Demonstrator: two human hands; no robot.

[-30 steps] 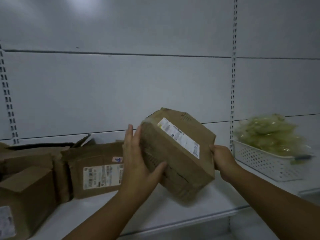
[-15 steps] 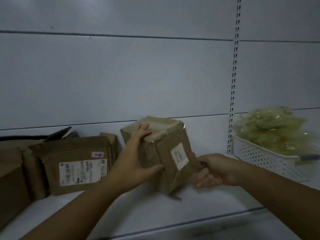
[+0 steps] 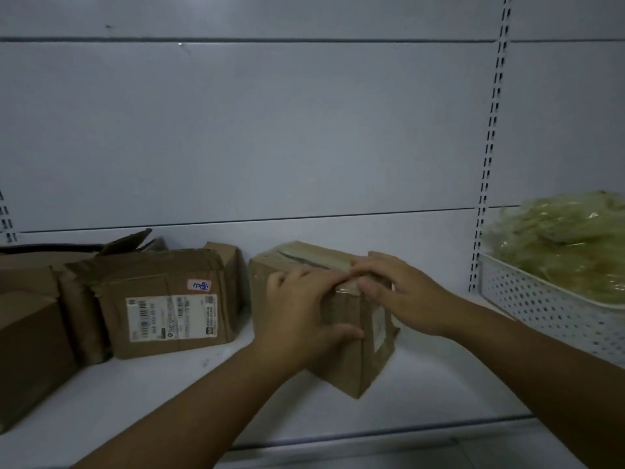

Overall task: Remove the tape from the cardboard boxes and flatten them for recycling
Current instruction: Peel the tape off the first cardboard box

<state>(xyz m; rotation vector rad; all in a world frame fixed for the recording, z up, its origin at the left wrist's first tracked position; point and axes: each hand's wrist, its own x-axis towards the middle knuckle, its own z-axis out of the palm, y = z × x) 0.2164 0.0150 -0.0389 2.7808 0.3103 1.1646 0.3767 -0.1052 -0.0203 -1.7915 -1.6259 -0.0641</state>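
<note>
Currently worked box: a small cardboard box (image 3: 351, 360) stands tipped on its lower near corner on the white shelf (image 3: 439, 384), between both hands.
Tape: a pale strip of tape (image 3: 314, 258) runs along the top seam and folds over the near edge; it is not yet off.
Left grip (image 3: 297, 309): fingers curl over the box's top edge and the thumb presses the near face, holding it steady.
Right grip (image 3: 402, 292): lightly bent fingers lie over the top right corner, tips at the tape end; whether they have pinched it I cannot tell.
Handling: probably light and fairly stiff, and the glossy tape looks slick. Brace a side wall and pick at the folded tape end.
Neighbours: a dented labelled box (image 3: 162, 299) stands just to the left, with a further box (image 3: 27, 350) beyond it.
Far right: a white perforated basket (image 3: 541, 316) holds green plastic packets (image 3: 568, 242).
</note>
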